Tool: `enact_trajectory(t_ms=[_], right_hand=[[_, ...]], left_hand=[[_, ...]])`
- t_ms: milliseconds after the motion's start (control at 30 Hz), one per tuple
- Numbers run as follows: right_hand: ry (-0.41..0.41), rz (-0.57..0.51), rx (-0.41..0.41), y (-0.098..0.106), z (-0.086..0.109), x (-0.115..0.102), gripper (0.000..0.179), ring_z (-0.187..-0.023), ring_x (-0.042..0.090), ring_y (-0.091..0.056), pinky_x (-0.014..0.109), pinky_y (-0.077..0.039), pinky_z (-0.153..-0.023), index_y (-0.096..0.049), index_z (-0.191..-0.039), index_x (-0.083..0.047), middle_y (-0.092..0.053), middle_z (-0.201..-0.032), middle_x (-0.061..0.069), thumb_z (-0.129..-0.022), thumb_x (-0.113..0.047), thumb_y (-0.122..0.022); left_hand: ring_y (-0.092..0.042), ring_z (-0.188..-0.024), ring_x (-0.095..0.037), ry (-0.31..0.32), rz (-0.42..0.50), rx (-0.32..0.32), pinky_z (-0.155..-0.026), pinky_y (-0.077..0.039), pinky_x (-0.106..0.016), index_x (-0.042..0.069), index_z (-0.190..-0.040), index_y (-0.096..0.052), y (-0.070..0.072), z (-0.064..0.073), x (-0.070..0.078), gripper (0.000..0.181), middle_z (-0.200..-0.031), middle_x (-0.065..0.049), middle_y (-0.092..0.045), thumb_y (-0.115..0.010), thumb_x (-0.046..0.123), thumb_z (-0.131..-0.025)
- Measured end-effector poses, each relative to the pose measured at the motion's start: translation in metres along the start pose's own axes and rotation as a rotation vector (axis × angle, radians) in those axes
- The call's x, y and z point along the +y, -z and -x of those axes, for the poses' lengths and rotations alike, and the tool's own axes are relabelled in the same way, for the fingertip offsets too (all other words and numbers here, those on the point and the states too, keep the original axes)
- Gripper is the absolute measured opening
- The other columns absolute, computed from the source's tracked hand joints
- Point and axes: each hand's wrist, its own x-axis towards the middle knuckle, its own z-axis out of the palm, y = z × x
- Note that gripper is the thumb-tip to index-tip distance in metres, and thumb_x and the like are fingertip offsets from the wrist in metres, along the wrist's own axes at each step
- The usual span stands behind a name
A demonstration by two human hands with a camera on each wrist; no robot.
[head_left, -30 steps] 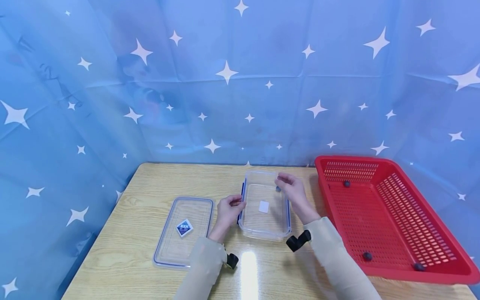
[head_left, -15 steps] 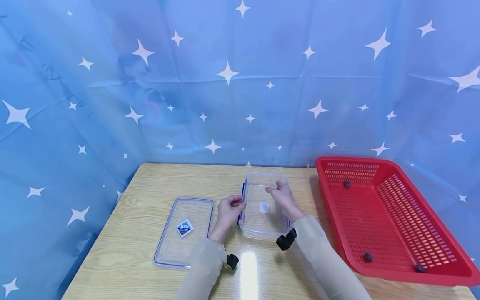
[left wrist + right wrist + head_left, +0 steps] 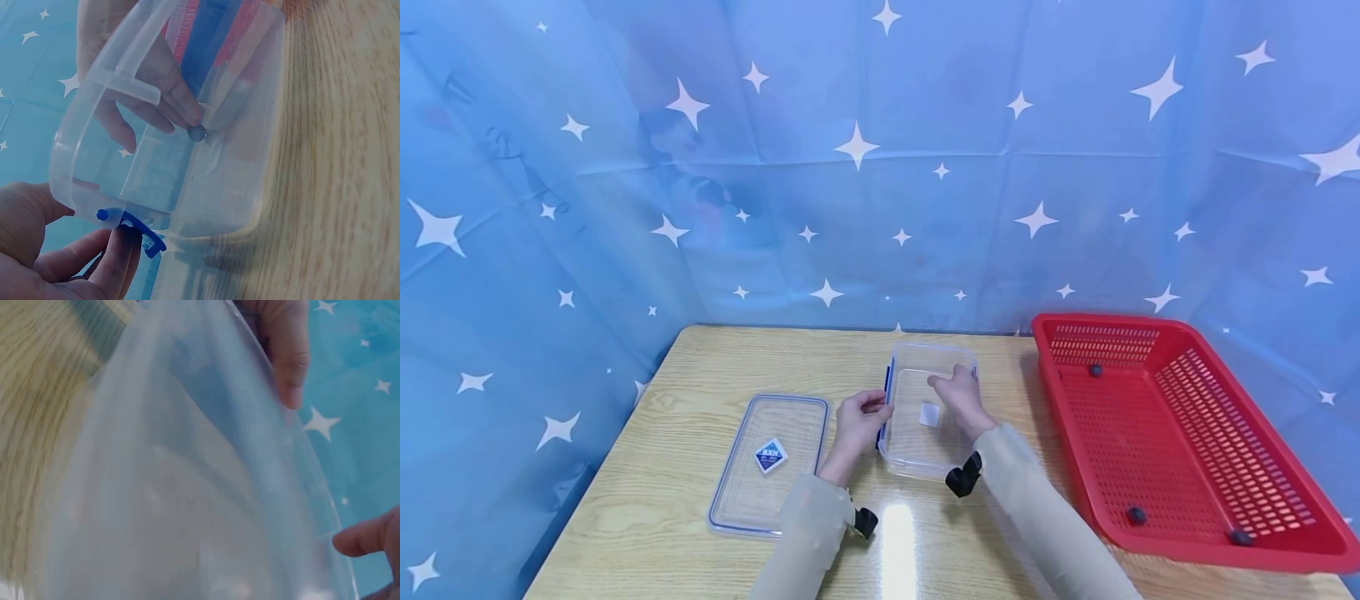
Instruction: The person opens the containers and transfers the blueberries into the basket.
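A clear plastic food box (image 3: 913, 454) with blue side latches lies lidless on the wooden table. My left hand (image 3: 859, 423) pinches its left wall beside a blue latch (image 3: 142, 232), thumb at the rim and fingers outside. Inside the box is my right hand (image 3: 957, 395), reaching over the right wall. Through the clear plastic in the left wrist view, a small dark ball (image 3: 197, 133) touches its fingertips, low in the box; the thumb stands apart from it. The head view hides this ball. Left of the box lies its clear lid (image 3: 748, 487), blue-edged with a blue label.
At the right stands a large red mesh basket (image 3: 1120, 442) with a dark ball (image 3: 1096, 370) at the far end and two more near its front. A white sticker (image 3: 928, 414) shows at the box's base. Behind the table hangs a blue star curtain (image 3: 775, 167).
My right hand has moved left and down into the box with the dark ball, and its thumb now stands apart from it. My left hand has kept its hold on the wall.
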Motion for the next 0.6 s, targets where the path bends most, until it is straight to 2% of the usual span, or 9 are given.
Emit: enact_trajectory(t_ms=[167,300,333,367,400,467,567,600], right_hand=[[0.038,0.057,0.006,-0.003,-0.0019,0.001,0.068,-0.133,0.042,-0.026,0.049,-0.027,-0.109,-0.024,-0.139,0.015,-0.026,-0.145,0.032,-0.09,-0.02,-0.054],[0.106,0.107,0.029,-0.0059,-0.0025,0.0031,0.062,-0.129,0.041,-0.034,0.049,-0.032,-0.106,-0.031,-0.134,0.019,-0.033,-0.139,0.034,-0.087,-0.013,-0.056],[0.121,0.125,0.033,-0.0063,-0.0025,0.0034,0.061,-0.127,0.041,-0.037,0.049,-0.034,-0.104,-0.033,-0.133,0.019,-0.035,-0.138,0.035,-0.087,-0.013,-0.056],[0.131,0.13,0.033,-0.0067,-0.0026,0.0041,0.06,-0.117,0.04,-0.047,0.048,-0.039,-0.101,-0.034,-0.133,0.019,-0.045,-0.129,0.036,-0.087,-0.011,-0.057],[0.134,0.131,0.03,-0.007,-0.0028,0.0046,0.059,-0.11,0.039,-0.051,0.046,-0.041,-0.098,-0.034,-0.133,0.018,-0.047,-0.127,0.035,-0.087,-0.011,-0.057],[0.136,0.143,0.03,-0.0071,-0.003,0.0052,0.056,-0.108,0.038,-0.054,0.045,-0.043,-0.096,-0.037,-0.133,0.017,-0.05,-0.125,0.033,-0.087,-0.009,-0.058],[0.129,0.135,0.022,-0.0073,-0.0028,0.0051,0.052,-0.108,0.038,-0.055,0.044,-0.044,-0.096,-0.041,-0.131,0.015,-0.053,-0.122,0.031,-0.086,-0.005,-0.058],[0.135,0.145,0.03,-0.0076,-0.003,0.0054,0.051,-0.117,0.039,-0.049,0.045,-0.041,-0.1,-0.043,-0.129,0.015,-0.048,-0.13,0.03,-0.085,-0.004,-0.059]], left_hand=[[-0.064,-0.085,-0.024,0.009,0.005,-0.004,-0.074,-0.055,-0.028,-0.008,-0.107,-0.064,-0.0001,0.0,0.0003,0.029,-0.092,-0.016,-0.067,-0.068,0.002,-0.081],[-0.064,-0.085,-0.024,0.012,0.009,-0.005,-0.074,-0.055,-0.028,-0.008,-0.107,-0.064,0.0003,0.0,0.0011,0.028,-0.092,-0.016,-0.067,-0.068,0.003,-0.081],[-0.064,-0.085,-0.023,0.012,0.01,-0.006,-0.074,-0.054,-0.027,-0.008,-0.107,-0.064,0.0005,-0.0001,0.0012,0.028,-0.092,-0.016,-0.067,-0.068,0.003,-0.081],[-0.064,-0.085,-0.023,0.011,0.009,-0.005,-0.074,-0.055,-0.027,-0.008,-0.107,-0.064,0.0005,-0.0001,0.0013,0.028,-0.092,-0.016,-0.067,-0.068,0.003,-0.081],[-0.064,-0.085,-0.023,0.008,0.009,-0.005,-0.074,-0.054,-0.027,-0.008,-0.107,-0.064,0.0005,-0.0002,0.0013,0.028,-0.091,-0.016,-0.067,-0.068,0.003,-0.081],[-0.064,-0.084,-0.023,0.006,0.011,-0.005,-0.074,-0.054,-0.027,-0.008,-0.107,-0.064,0.0005,-0.0002,0.0011,0.028,-0.091,-0.016,-0.067,-0.068,0.002,-0.081],[-0.064,-0.083,-0.023,-0.006,0.006,-0.004,-0.073,-0.055,-0.027,-0.009,-0.107,-0.064,0.0006,-0.0004,0.0003,0.028,-0.09,-0.016,-0.067,-0.068,0.001,-0.081],[-0.064,-0.083,-0.023,-0.004,0.005,-0.003,-0.073,-0.055,-0.027,-0.008,-0.106,-0.064,0.0005,-0.0004,0.0003,0.028,-0.09,-0.016,-0.067,-0.068,0.002,-0.081]])
